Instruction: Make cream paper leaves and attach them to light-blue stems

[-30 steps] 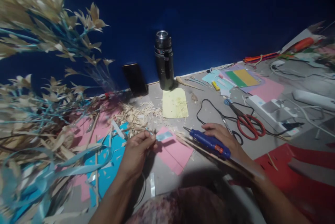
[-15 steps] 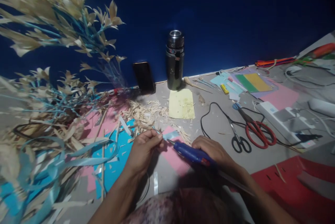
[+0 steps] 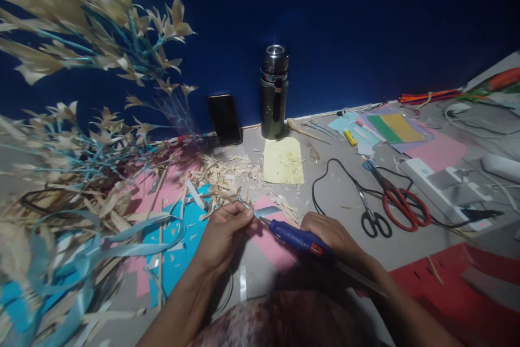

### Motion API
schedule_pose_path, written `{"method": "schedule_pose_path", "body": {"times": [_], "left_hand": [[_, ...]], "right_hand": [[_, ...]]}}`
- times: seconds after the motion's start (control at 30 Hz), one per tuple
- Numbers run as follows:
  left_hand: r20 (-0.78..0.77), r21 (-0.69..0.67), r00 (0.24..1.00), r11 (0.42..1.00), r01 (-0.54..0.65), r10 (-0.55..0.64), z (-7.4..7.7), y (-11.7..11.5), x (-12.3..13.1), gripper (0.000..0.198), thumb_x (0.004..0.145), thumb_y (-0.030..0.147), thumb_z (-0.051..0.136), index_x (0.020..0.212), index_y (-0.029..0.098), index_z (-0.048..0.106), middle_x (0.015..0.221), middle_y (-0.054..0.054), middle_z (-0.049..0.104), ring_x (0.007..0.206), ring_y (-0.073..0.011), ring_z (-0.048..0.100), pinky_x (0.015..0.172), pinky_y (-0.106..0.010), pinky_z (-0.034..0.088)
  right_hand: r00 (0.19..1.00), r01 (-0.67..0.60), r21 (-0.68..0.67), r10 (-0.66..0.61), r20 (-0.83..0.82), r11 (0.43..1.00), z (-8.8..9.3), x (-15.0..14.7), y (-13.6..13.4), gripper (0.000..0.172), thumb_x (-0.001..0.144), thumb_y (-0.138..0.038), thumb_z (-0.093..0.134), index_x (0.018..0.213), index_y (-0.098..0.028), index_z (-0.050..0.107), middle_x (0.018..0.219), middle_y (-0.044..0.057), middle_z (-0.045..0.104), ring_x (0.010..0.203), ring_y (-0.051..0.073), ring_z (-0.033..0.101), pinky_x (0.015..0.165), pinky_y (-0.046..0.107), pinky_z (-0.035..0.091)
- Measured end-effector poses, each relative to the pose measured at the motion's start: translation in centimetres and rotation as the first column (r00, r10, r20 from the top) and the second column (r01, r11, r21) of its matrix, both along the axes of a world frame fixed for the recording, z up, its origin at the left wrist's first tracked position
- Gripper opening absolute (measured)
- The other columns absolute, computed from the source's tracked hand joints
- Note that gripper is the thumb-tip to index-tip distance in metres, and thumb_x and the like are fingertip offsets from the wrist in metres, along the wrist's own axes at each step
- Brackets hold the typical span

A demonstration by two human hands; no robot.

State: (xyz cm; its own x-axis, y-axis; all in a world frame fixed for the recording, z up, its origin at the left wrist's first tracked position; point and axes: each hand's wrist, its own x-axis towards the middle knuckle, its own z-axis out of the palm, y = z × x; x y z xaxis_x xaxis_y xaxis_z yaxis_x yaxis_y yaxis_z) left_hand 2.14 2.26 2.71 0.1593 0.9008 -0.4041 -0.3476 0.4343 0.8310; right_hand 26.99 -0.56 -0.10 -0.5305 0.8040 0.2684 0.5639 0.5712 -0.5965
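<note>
In the head view, my right hand [image 3: 331, 233] is wrapped round a blue hot glue gun [image 3: 296, 237], its tip pointing left. A clear glue stick trails from the gun's back end along my forearm. My left hand [image 3: 229, 225] is closed in a pinch on a light blue ribbon [image 3: 268, 210], whose free end sticks out to the right. A thin light blue piece also shows above the fingertips; I cannot make out whether it is a stem. The glue gun's tip is at the ribbon, close beside my left fingertips. A pink sheet [image 3: 276, 252] lies beneath.
Dried-leaf flowers [image 3: 150, 38] on blue stems rise at left, above loose ribbon loops [image 3: 85, 249]. A flask [image 3: 274, 92] and a phone [image 3: 225, 119] stand by the blue wall. Scissors [image 3: 406, 209], a cable and a power strip [image 3: 442, 190] lie at right.
The glue gun's tip has come slightly closer to my left fingertips, and the ribbon's free end has tilted a little. The view has shifted slightly. Both hands keep their hold.
</note>
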Motion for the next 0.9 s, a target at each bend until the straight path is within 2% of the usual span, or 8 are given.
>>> {"method": "schedule_pose_path", "body": {"times": [0.17, 0.37, 0.57, 0.7, 0.8, 0.9], "left_hand": [[0.031, -0.014, 1.000, 1.000, 0.005, -0.005, 0.1, -0.1, 0.0, 0.028, 0.062, 0.032, 0.091, 0.062, 0.015, 0.069, 0.057, -0.003, 0.067, 0.056, -0.0150, 0.060, 0.064, -0.029, 0.050], [0.057, 0.000, 0.998, 1.000, 0.023, -0.023, 0.0, -0.2, -0.1, 0.025, 0.066, 0.031, 0.089, 0.063, 0.015, 0.069, 0.056, -0.002, 0.065, 0.057, -0.0144, 0.060, 0.064, -0.027, 0.049], [0.031, -0.016, 0.999, 1.000, 0.010, -0.009, -0.1, -0.2, -0.1, 0.028, 0.062, 0.032, 0.091, 0.062, 0.015, 0.069, 0.055, -0.001, 0.064, 0.056, -0.0156, 0.060, 0.063, -0.030, 0.050], [0.035, -0.021, 0.999, 1.000, -0.008, 0.009, 0.1, -0.1, -0.1, 0.028, 0.061, 0.032, 0.092, 0.063, 0.015, 0.070, 0.054, -0.001, 0.064, 0.055, -0.0142, 0.059, 0.063, -0.028, 0.049], [0.046, -0.021, 0.998, 0.999, -0.043, 0.044, 0.3, 0.0, -0.4, 0.029, 0.060, 0.030, 0.092, 0.061, 0.015, 0.068, 0.054, 0.000, 0.063, 0.054, -0.0121, 0.057, 0.061, -0.025, 0.048], [0.069, -0.020, 0.996, 0.998, -0.052, 0.053, 0.4, 0.0, -0.6, 0.028, 0.061, 0.029, 0.092, 0.061, 0.014, 0.068, 0.056, 0.000, 0.063, 0.055, -0.0112, 0.055, 0.060, -0.024, 0.046]], "right_hand": [[0.999, -0.009, 0.015, 0.010, -0.032, 1.000, 0.1, -0.1, 0.0, 0.019, 0.097, -0.023, 0.049, 0.078, -0.021, 0.051, 0.071, 0.002, 0.059, 0.064, 0.015, 0.054, 0.057, 0.026, 0.037], [0.998, 0.000, 0.033, -0.002, 0.069, 0.999, -0.1, -0.3, 0.0, 0.019, 0.094, -0.021, 0.050, 0.075, -0.021, 0.051, 0.067, 0.001, 0.057, 0.060, 0.015, 0.050, 0.055, 0.026, 0.032], [0.999, 0.014, 0.018, -0.015, 0.049, 1.000, 0.0, -0.2, -0.1, 0.019, 0.094, -0.022, 0.049, 0.076, -0.021, 0.051, 0.068, 0.001, 0.058, 0.060, 0.015, 0.051, 0.056, 0.026, 0.033], [0.992, 0.008, 0.017, -0.010, 0.130, 1.000, 0.0, -0.2, 0.1, 0.017, 0.091, -0.020, 0.052, 0.074, -0.021, 0.051, 0.067, 0.002, 0.059, 0.060, 0.016, 0.052, 0.055, 0.027, 0.032], [0.983, 0.025, -0.028, -0.020, 0.181, 0.999, 0.3, 1.0, 0.0, 0.018, 0.092, -0.018, 0.051, 0.075, -0.022, 0.052, 0.068, 0.001, 0.061, 0.061, 0.016, 0.054, 0.057, 0.028, 0.035], [0.975, 0.107, 0.004, -0.105, 0.197, 0.994, 0.3, 3.4, -0.2, 0.016, 0.096, -0.016, 0.047, 0.083, -0.021, 0.055, 0.075, 0.004, 0.063, 0.069, 0.019, 0.058, 0.064, 0.030, 0.039]]}}
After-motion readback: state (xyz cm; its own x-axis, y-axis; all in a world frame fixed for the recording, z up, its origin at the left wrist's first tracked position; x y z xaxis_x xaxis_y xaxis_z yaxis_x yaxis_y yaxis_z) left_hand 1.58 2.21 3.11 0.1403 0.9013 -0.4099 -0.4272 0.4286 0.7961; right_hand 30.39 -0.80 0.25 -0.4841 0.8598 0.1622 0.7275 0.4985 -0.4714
